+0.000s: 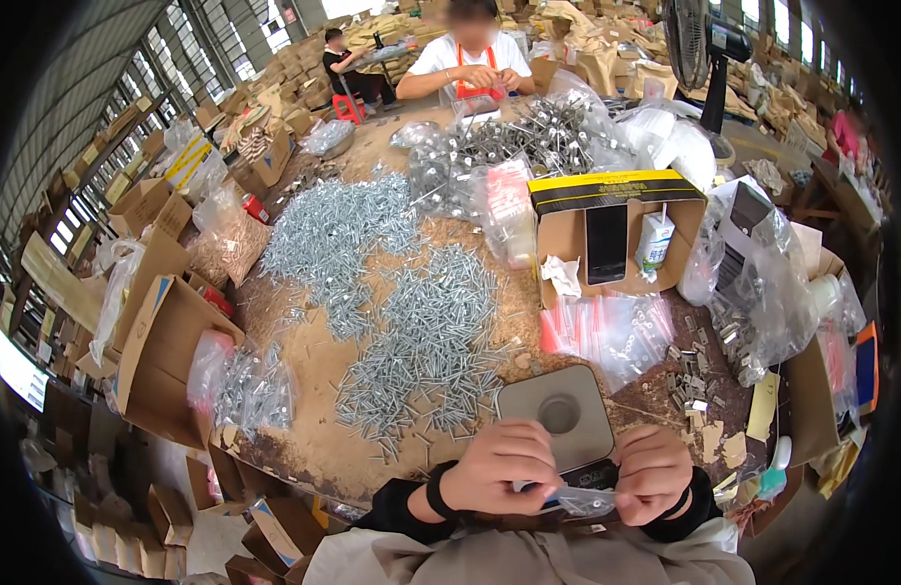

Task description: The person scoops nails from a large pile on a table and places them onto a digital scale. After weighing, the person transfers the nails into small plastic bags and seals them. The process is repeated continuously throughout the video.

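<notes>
A small clear plastic bag (584, 501) with small metal pieces in it is stretched between my hands, close to the table's front edge. My left hand (499, 468) is closed on the bag's left end. My right hand (653, 476) pinches its other end between thumb and fingers. Just beyond the bag lies a flat grey scale (579, 414) with a round mark in the middle of its plate; my fingers partly cover its front. Left of the scale spreads a heap of silver screws (426, 336). Behind it is a stack of clear zip bags with red edges (611, 336).
An open carton (621, 190) holds a dark phone (607, 244) and a drink carton (655, 242). Metal brackets (696, 380) lie at right, filled bags (253, 390) at left. Across the table sits a person (470, 68); a fan (713, 58) stands back right.
</notes>
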### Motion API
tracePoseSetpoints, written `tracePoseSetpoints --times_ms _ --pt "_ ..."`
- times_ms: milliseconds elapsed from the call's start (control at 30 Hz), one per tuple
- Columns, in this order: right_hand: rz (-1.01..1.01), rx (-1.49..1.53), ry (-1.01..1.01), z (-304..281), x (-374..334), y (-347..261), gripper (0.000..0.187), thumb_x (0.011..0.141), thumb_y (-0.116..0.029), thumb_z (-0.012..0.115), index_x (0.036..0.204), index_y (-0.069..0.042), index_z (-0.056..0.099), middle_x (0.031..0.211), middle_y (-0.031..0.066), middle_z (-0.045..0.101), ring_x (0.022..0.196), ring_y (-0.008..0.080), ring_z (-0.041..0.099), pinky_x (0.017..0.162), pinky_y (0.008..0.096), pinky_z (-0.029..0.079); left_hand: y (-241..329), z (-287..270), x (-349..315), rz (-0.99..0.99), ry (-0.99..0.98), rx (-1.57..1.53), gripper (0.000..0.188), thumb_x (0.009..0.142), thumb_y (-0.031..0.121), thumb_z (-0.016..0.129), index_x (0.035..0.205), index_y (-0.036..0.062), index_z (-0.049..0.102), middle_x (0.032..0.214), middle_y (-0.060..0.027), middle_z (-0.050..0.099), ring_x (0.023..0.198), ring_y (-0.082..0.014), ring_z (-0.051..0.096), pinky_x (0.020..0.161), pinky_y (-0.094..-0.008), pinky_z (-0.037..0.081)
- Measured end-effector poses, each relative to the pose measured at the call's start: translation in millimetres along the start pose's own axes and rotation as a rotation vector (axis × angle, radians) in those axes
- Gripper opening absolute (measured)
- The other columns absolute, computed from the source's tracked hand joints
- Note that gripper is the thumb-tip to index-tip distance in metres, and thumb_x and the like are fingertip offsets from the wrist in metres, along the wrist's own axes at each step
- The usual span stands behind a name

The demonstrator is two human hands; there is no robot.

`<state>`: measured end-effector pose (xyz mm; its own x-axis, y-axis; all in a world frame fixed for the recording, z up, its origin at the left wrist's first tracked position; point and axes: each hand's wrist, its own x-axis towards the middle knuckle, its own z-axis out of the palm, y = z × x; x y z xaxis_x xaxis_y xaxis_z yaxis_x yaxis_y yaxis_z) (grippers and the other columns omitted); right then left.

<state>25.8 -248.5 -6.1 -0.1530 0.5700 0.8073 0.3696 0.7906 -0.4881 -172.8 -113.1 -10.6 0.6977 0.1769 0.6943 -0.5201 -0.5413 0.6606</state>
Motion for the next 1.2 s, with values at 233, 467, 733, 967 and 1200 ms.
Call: tracePoseSetpoints --times_ms 233,467,733,967,1200 --pt "0.052 0.116 0.156 -5.0 -5.4 -6.0 0.011 0.079 -0.008 0.065 0.070 -0.001 0.062 0.061 0.0064 0.057 0.050 0.0229 0.057 0.056 0.0371 0.053 3.2 -2.5 -4.2 -0.163 0.030 -0.090 0.029 0.085 0.013 0.071 0.111 0.0011 0.067 0.103 -0.0102 0.068 0.099 -0.0267 0.065 0.091 -0.0411 0.049" --pt "0.130 -0.095 0.027 12.0 5.5 -8.8 0.008 0.078 -0.010 0.069 0.080 -0.002 0.070 0.066 0.0066 0.063 0.052 0.0237 0.059 0.050 0.0347 0.045 12.4 30.8 -15.2 -0.569 -0.196 -0.494 0.043 0.099 0.019 0.061 0.135 -0.0010 0.047 0.124 -0.0112 0.057 0.115 -0.0195 0.056 0.099 -0.0342 0.043" --pt "0.351 -0.261 0.116 20.0 -3.0 -18.3 0.024 0.090 -0.022 0.060 0.083 -0.002 0.071 0.060 0.0043 0.053 0.054 0.0225 0.052 0.057 0.0359 0.040 36.5 -49.3 -73.1 -0.738 0.220 -0.175 0.035 0.103 0.021 0.055 0.131 0.0020 0.060 0.098 -0.0032 0.068 0.085 -0.0096 0.061 0.079 -0.0285 0.052" --pt "0.333 -0.354 0.004 21.3 3.5 -8.7 0.007 0.081 -0.009 0.065 0.082 -0.003 0.070 0.069 0.0082 0.058 0.065 0.0258 0.054 0.062 0.0361 0.041 74.9 -261.2 -174.3 -0.798 0.665 1.222 0.038 0.092 0.023 0.070 0.121 -0.0001 0.060 0.105 -0.0187 0.068 0.095 -0.0256 0.066 0.083 -0.0360 0.051" --pt "0.503 -0.417 -0.260 11.5 16.3 7.8 0.040 0.077 -0.008 0.071 0.116 -0.003 0.064 0.115 0.0180 0.059 0.108 0.0376 0.057 0.093 0.0438 0.046 44.6 -252.4 -133.2 -0.653 0.346 1.209 0.047 0.082 0.020 0.078 0.120 -0.0002 0.060 0.114 -0.0201 0.064 0.106 -0.0356 0.062 0.092 -0.0401 0.048"
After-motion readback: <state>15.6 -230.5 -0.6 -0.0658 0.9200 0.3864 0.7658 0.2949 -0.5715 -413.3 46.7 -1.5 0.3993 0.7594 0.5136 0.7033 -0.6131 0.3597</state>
